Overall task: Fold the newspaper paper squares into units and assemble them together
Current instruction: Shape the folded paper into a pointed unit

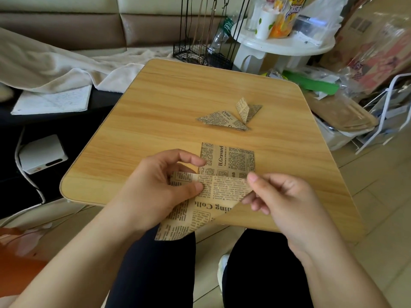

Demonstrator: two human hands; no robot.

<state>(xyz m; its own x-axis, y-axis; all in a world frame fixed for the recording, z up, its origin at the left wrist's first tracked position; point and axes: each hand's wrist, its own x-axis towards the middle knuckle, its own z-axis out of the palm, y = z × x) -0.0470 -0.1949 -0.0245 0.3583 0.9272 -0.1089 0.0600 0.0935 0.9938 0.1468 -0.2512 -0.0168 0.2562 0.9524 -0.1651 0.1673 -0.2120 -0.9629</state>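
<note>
Hands work a newsprint square (206,196) at the table's (178,96) near edge. Left hand (155,185) pinches its folded flap; right hand (278,196) pinches the flap's corner, likely aligning a crease. Two folded units (229,117) wait further back, apart.

table (155,103) far-left bare | folded units (231,117) obstruct centre-right | flat square (229,158) near

Flat newspaper square (226,158): "H.Gravurel"; folded unit (222,120): "Print".
</note>
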